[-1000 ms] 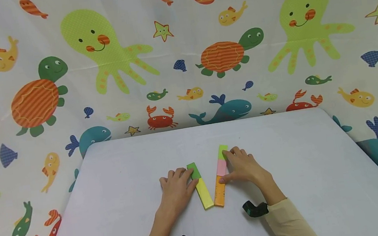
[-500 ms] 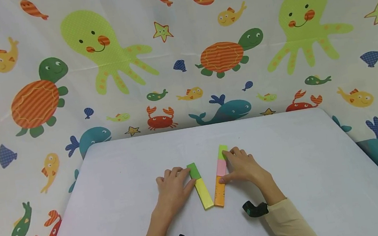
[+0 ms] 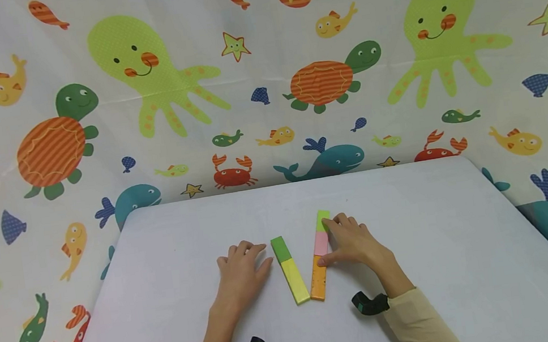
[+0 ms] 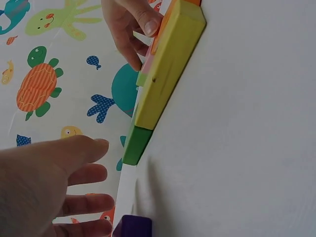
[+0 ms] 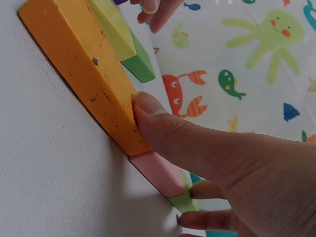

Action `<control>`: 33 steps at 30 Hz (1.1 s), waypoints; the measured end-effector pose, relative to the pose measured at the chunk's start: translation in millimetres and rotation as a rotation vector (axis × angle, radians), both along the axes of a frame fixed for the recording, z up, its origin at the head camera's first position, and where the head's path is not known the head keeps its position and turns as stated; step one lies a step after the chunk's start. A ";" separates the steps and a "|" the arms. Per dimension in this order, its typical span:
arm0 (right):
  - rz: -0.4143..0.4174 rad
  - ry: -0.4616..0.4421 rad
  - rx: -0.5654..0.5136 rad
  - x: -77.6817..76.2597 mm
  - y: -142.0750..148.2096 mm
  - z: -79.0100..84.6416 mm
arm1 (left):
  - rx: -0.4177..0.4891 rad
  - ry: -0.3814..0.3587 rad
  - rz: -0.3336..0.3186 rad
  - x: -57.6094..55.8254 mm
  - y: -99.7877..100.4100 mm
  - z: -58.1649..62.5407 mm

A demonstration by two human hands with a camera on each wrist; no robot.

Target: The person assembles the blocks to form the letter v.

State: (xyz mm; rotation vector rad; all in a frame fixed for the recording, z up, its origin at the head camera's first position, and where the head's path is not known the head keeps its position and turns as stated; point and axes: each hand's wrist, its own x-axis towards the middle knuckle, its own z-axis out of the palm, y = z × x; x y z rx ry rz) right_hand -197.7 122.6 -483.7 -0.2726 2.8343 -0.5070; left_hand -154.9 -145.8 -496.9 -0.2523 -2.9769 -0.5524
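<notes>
On the white table, two rows of wooden blocks form a V with their near ends close together. A yellow block [image 3: 294, 282] and a dark green block [image 3: 281, 249] make the left row. In the right row lie an orange block [image 3: 319, 284], a pink block [image 3: 321, 243] and a light green block [image 3: 323, 219]. My right hand [image 3: 358, 240] touches this row, thumb at the orange block's edge and a fingertip on the light green one. Left of the green block, my left hand [image 3: 241, 272] is apart from it with loosely extended fingers.
A purple block [image 4: 136, 226] shows beside the left fingertips in the left wrist view; in the head view the hand hides it. Behind the table [image 3: 410, 194] hangs a curtain [image 3: 254, 13] printed with sea animals.
My left hand has drawn back leftward and toward me, away from the dark green and yellow blocks. My right hand and both rows have stayed put.
</notes>
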 end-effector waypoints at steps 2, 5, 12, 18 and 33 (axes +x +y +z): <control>-0.001 -0.001 -0.002 0.0 -0.3 0.7 | 0.006 -0.008 0.004 -0.1 -1.9 0.8; -0.004 -0.004 -0.003 0.2 -0.8 1.5 | 0.023 -0.021 0.012 -0.3 -4.9 2.5; -0.005 -0.009 -0.003 1.0 -0.9 1.6 | 0.036 -0.055 0.022 -1.5 -14.9 5.6; -0.008 -0.006 -0.006 1.3 -0.6 1.1 | 0.018 -0.085 0.030 -1.0 -22.4 8.6; -0.006 -0.001 -0.003 0.5 -0.4 -0.1 | -0.009 -0.168 0.021 -0.9 -32.5 12.7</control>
